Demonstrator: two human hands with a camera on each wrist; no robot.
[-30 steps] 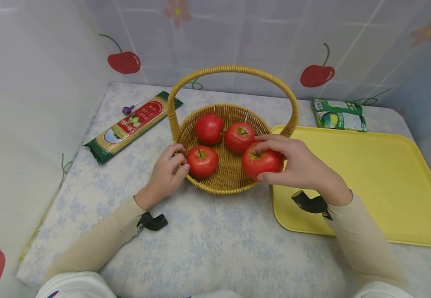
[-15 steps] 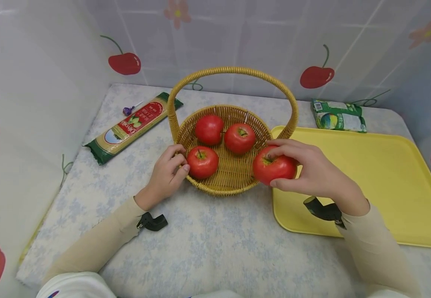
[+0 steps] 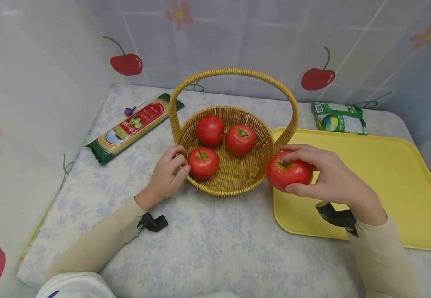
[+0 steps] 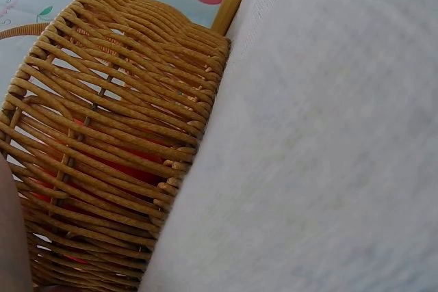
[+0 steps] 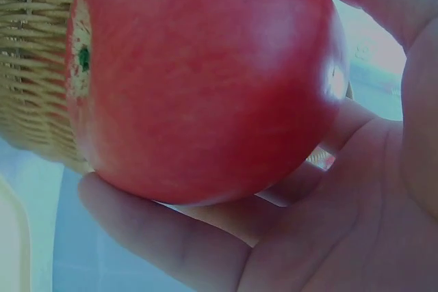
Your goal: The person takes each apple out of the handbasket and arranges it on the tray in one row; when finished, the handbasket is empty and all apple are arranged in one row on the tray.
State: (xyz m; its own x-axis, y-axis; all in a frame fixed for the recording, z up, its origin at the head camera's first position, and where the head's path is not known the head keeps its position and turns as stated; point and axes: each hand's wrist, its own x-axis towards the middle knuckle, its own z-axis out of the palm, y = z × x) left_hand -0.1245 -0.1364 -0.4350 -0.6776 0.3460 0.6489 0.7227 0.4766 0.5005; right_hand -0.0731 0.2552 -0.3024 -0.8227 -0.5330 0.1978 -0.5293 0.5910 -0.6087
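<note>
My right hand (image 3: 331, 178) grips a red apple (image 3: 288, 176) between thumb and fingers, just off the right rim of the wicker basket (image 3: 223, 193). In the right wrist view the apple (image 5: 205, 87) fills much of the frame, its dimpled end facing the basket wall. My left hand (image 3: 167, 171) holds the basket's left rim, fingers curled over the edge. Inside, a front-left apple (image 3: 203, 162) lies close to those fingers. Behind it are a back-left apple (image 3: 210, 130) and a third apple (image 3: 240, 139) to its right. The left wrist view shows mainly the woven wall (image 4: 116, 121).
A yellow tray (image 3: 368, 186) lies right of the basket, partly beneath my right hand. Behind it is a green packet (image 3: 340, 117). A long green-and-gold packet (image 3: 135, 128) and a purple lollipop (image 3: 129, 111) lie at left. The basket's tall handle (image 3: 234, 72) arches overhead.
My right hand has carried the apple rightward out of the basket, past the rim to above the tray's left edge. The left hand and the other apples have stayed put.
</note>
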